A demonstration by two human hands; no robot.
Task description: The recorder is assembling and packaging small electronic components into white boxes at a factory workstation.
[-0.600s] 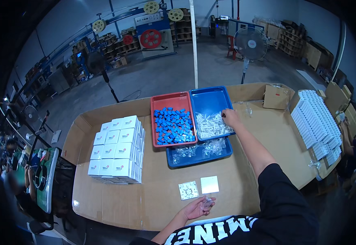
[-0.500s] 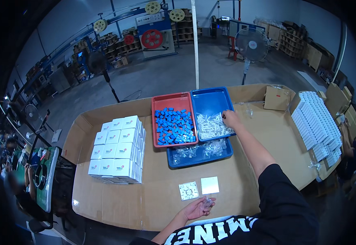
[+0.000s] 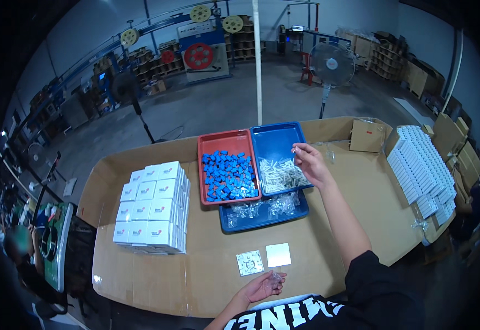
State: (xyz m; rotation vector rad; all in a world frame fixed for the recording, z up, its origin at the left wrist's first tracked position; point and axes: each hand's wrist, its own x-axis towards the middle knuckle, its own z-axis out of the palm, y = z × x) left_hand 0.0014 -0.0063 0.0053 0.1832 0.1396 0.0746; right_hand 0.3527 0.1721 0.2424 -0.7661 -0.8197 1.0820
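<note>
1. We take the red tray (image 3: 202, 144) as our landmark. Our right hand (image 3: 310, 163) is to the right of it, raised over the blue tray (image 3: 276, 136) that touches the red tray's right side.
2. The fingers of the right hand are pressed together in a pinch on a small clear packet (image 3: 296, 149). It is too small for us to tell its long axis or which way it points.
3. Our left hand (image 3: 262, 286) is well below the red tray, near the front edge of the cardboard table cover (image 3: 207, 275). It lies palm up, half cupped, and a small clear bag (image 3: 276, 278) rests on its fingers. The bag is transparent and crumpled; its direction we cannot tell.
4. The red tray holds many small blue blocks (image 3: 227, 175), lying in a loose heap.
5. The blue tray holds a pile of whitish clear packets (image 3: 282, 175) in its near half; its far half is bare.
6. A second blue tray (image 3: 230, 224) lies just below both and holds more clear packets.
7. Just above the left hand lie two flat squares: a printed card (image 3: 250, 262) and a plain white card (image 3: 278, 254), side by side.
8. To the left of the red tray stands a stack of white boxes (image 3: 151, 206). Far to the right there are rows of white boxes (image 3: 421, 165) and a brown carton (image 3: 365, 136).
</note>
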